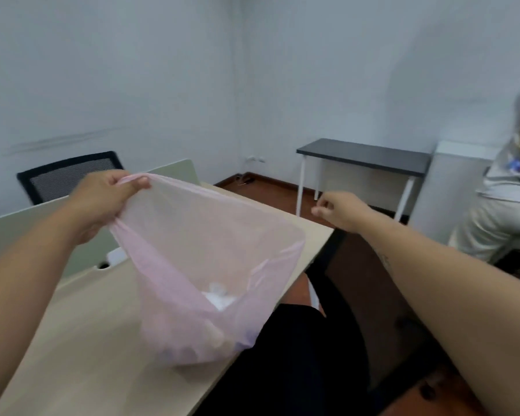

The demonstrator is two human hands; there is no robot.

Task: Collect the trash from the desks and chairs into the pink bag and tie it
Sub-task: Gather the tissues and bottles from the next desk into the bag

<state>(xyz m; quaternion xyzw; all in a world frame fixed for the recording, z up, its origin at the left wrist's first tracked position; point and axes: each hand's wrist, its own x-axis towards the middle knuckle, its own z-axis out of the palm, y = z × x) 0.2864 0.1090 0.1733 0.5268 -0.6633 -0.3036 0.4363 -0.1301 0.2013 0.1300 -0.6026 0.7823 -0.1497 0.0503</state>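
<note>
A thin pink bag [210, 253] hangs open over the beige desk [81, 334], its bottom resting on the desk top. My left hand [108, 199] pinches the bag's rim at the far left corner and holds it up. White crumpled trash [219, 297] and other blurred pieces lie in the bag's bottom. My right hand [336, 211] hovers to the right of the bag, past the desk's far corner, fingers curled loosely with nothing visible in them. It does not touch the bag.
A black mesh chair [69, 175] stands behind the desk's green divider [21, 232]. A dark-topped table with white legs [364, 157] stands by the far wall. Another person in light clothes [505, 205] sits at the right edge. A black chair [327, 340] is below me.
</note>
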